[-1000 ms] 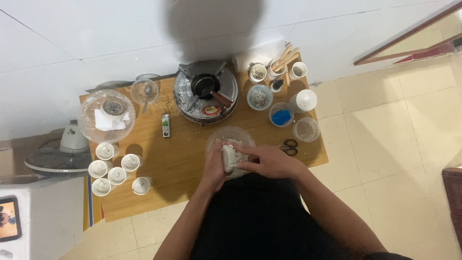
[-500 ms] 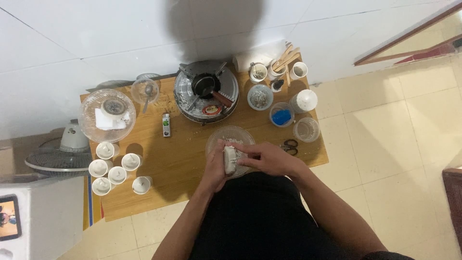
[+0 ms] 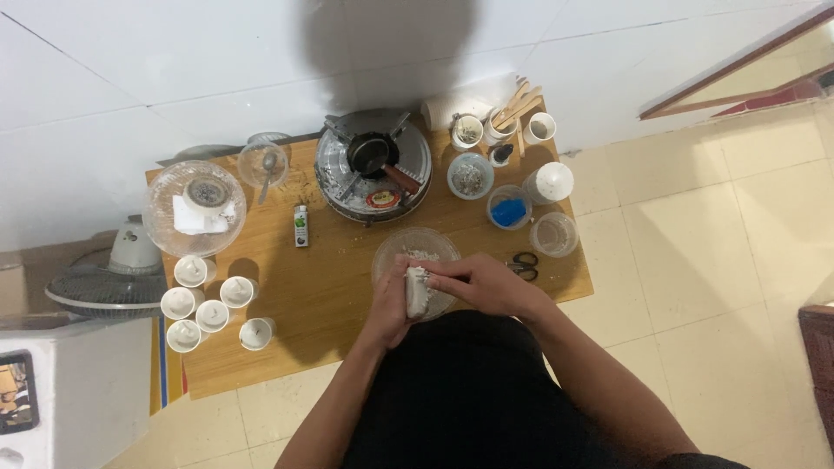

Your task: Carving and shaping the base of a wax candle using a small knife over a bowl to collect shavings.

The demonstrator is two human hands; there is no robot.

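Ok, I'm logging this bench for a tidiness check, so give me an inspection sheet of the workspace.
Surface: low wooden table, crumbs scattered near the burner.
Job's things: pale block held over a clear bowl holding shavings.
Clutter: gas burner with small pan, six white cups, large glass bowl, lighter, scissors, blue-filled tub, jars and sticks.
Grippers: left hand grips the block; right hand presses on it.
Cables: nothing seen.
Surroundings: tiled floor, white wall, fan at left.

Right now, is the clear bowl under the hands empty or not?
Not empty: the clear bowl holds pale crumbs at its far side, below the white block held over it.
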